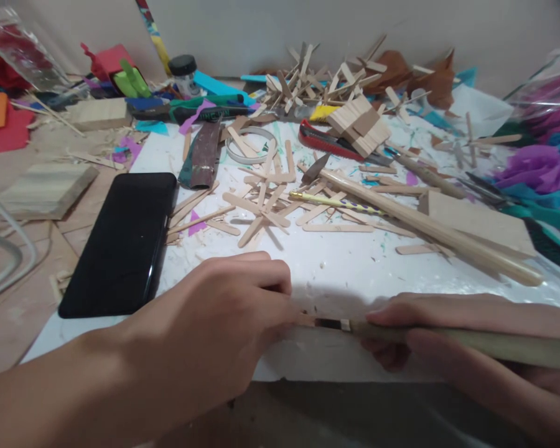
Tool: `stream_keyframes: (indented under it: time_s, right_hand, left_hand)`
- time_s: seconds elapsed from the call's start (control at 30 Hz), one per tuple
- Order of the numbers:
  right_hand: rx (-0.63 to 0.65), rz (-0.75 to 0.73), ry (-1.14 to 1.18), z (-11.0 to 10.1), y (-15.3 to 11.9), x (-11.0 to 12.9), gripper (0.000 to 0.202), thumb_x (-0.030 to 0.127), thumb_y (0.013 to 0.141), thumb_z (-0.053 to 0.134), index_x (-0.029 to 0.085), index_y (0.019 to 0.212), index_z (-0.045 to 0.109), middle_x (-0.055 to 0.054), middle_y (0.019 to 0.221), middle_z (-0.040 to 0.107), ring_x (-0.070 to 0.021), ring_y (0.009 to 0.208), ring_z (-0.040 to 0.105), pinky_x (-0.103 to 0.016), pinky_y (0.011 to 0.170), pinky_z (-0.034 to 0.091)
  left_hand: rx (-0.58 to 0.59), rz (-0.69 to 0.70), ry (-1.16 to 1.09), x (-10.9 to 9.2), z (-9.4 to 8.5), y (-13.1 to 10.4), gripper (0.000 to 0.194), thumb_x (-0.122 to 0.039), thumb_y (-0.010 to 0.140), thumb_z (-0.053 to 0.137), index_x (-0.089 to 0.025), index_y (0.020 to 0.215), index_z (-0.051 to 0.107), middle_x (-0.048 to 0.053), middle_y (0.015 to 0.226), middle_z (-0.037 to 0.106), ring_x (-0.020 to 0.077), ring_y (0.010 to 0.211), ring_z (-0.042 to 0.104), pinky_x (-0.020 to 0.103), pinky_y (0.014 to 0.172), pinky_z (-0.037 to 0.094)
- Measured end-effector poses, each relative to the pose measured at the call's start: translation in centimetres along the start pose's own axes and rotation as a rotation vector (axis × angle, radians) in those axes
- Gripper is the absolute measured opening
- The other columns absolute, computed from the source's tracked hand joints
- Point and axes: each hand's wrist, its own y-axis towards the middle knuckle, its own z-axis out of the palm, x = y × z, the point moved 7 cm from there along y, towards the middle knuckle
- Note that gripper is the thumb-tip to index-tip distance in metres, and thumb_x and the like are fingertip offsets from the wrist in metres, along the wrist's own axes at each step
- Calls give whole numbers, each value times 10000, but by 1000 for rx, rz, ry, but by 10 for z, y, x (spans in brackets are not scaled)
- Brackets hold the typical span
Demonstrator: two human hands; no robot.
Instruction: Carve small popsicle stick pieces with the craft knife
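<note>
My right hand [401, 336] is closed around the long wooden handle of a carving knife [378, 331], whose short dark blade points left. My left hand [247, 305] is pinched at the white board's near edge. A thin brown end of what looks like a craft stick [307, 319] sticks out from its fingers and meets the blade tip; the rest is hidden. Beyond both hands, loose craft sticks [264, 214] lie scattered with a yellow patterned pencil [336, 200]. A second wooden-handled blade tool [429, 224] lies diagonally across them.
A black phone [121, 242] lies left of my left hand. Farther back are a tape roll [251, 146], a red cutter [329, 142], a heap of sticks [308, 81] and a lidded jar [183, 74]. Wood blocks [476, 218] and green-handled scissors [541, 214] lie right.
</note>
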Motion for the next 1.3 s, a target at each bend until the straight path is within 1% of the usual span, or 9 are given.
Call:
stream_keyframes:
  time_s: [0.23, 0.33, 0.47, 0.6, 0.73, 0.93, 1.13, 1.23, 1.3]
  right_hand:
    - [-27, 2, 16, 5, 10, 1, 411, 758, 797, 839, 397, 967, 940, -30, 606, 781, -381, 741, 853, -400, 538, 723]
    - [3, -21, 7, -1, 6, -2, 363, 736, 826, 836, 413, 952, 943, -20, 652, 817, -369, 728, 858, -387, 525, 725]
    - [94, -33, 32, -2, 1, 6, 259, 661, 945, 780, 458, 936, 942, 30, 775, 880, -276, 677, 860, -290, 556, 716]
    - [91, 74, 23, -2, 0, 9, 350, 717, 898, 789, 404, 839, 934, 1, 757, 872, -263, 663, 843, -239, 463, 647]
    - [121, -17, -54, 1, -1, 17, 278, 638, 904, 808, 395, 871, 938, 1, 754, 868, -270, 692, 850, -231, 466, 641]
    - [12, 104, -86, 2, -1, 22, 497, 840, 826, 761, 376, 753, 922, -17, 696, 843, -274, 683, 812, -278, 527, 656]
    - [149, 18, -20, 4, 1, 9, 358, 680, 928, 777, 368, 885, 949, -13, 854, 901, -267, 710, 853, -265, 574, 698]
    - [104, 22, 63, -3, -1, -1, 300, 664, 948, 780, 414, 946, 947, 7, 833, 899, -281, 747, 879, -307, 659, 741]
    - [73, 30, 107, -4, -2, -2, 265, 645, 938, 811, 413, 905, 937, 5, 798, 888, -275, 701, 866, -315, 603, 734]
  left_hand:
    - [-6, 4, -2, 2, 1, 1, 442, -65, 1063, 478, -197, 786, 796, 14, 907, 768, 121, 788, 675, 240, 651, 456]
    - [7, -6, -2, 2, 2, 3, 429, -47, 1048, 469, -197, 848, 818, 12, 915, 771, 122, 794, 684, 232, 653, 464]
    - [28, -31, -3, 2, 1, 0, 414, -56, 1059, 461, -194, 928, 828, 21, 948, 774, 137, 814, 689, 235, 665, 479]
    - [14, -56, 17, 6, -1, -5, 364, -114, 1096, 510, -257, 1070, 843, 12, 989, 759, 152, 848, 676, 234, 703, 501]
    - [19, -72, 22, 9, 1, -7, 358, -129, 1105, 517, -272, 1094, 845, 17, 1000, 756, 158, 862, 670, 235, 727, 512]
    - [6, -87, 9, 9, 2, -7, 373, -117, 1103, 511, -275, 1116, 849, 18, 1014, 758, 160, 902, 683, 226, 751, 541]
    - [7, -76, -37, 9, 2, -4, 366, -89, 1085, 496, -222, 1046, 834, 28, 970, 760, 154, 880, 686, 215, 707, 527]
    - [12, -73, -86, 8, 2, -2, 343, -99, 1079, 505, -182, 991, 826, 41, 975, 768, 151, 873, 692, 211, 683, 512]
    - [18, -81, -103, 8, 2, -2, 349, -120, 1093, 499, -181, 1001, 830, 41, 955, 760, 149, 854, 684, 206, 667, 507]
